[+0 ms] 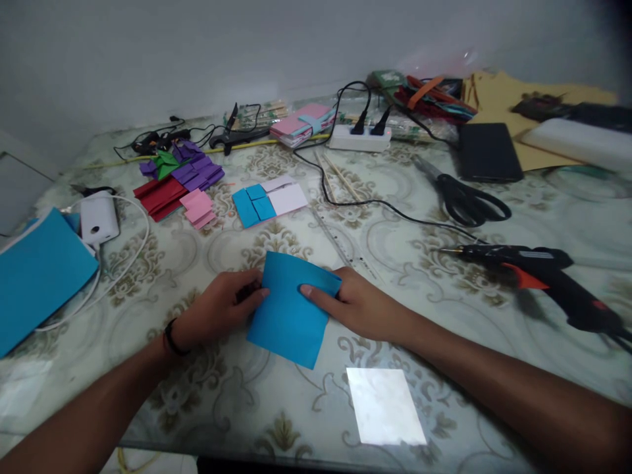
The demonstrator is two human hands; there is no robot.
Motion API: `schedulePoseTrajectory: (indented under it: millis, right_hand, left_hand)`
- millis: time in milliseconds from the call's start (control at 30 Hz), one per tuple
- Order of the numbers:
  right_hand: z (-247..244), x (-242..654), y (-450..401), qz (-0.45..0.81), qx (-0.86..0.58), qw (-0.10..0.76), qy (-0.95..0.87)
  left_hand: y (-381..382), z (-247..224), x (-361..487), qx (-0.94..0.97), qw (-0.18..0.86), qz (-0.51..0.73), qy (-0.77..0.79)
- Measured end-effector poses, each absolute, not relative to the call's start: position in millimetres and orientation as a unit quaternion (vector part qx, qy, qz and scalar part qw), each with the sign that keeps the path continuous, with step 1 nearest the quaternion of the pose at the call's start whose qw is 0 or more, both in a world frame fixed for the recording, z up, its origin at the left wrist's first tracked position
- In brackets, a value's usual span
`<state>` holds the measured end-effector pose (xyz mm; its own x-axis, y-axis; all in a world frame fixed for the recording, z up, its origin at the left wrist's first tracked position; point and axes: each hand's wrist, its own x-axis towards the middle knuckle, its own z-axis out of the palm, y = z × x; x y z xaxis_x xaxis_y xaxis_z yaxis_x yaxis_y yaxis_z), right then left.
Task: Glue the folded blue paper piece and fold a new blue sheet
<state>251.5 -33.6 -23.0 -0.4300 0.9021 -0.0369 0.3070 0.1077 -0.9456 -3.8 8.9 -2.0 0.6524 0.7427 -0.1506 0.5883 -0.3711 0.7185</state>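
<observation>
Between my two hands is a blue sheet of paper (291, 316), held up off the table and slightly curved. My left hand (230, 299) pinches its left edge, thumb in front. On the opposite side my right hand (353, 299) grips the sheet with the thumb across its face and the fingers hidden behind. Just beyond lies a folded card (286, 197) with blue and white panels. A clear ruler (340, 243) rests past my right hand. Below it, near the front, is a bright white rectangle (388, 405); I cannot tell whether it is paper or a reflection.
Blue sheets (44, 276) and a white device (100, 217) with a cable lie left. Folded coloured papers (192, 174) sit behind them. To the right are black-handled scissors (471, 197) and a hot glue gun (557, 276). A power strip (360, 138) stands at the back.
</observation>
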Motion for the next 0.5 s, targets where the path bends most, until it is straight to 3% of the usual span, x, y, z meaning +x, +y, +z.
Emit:
schedulePoseTrajectory:
  millis: [500]
  right_hand:
    - [-25.2,252.1,-33.3,0.499,-0.443,0.297,-0.683]
  left_hand:
    - [8.7,-2.5,-4.2,0.821,0.392,0.103,0.401]
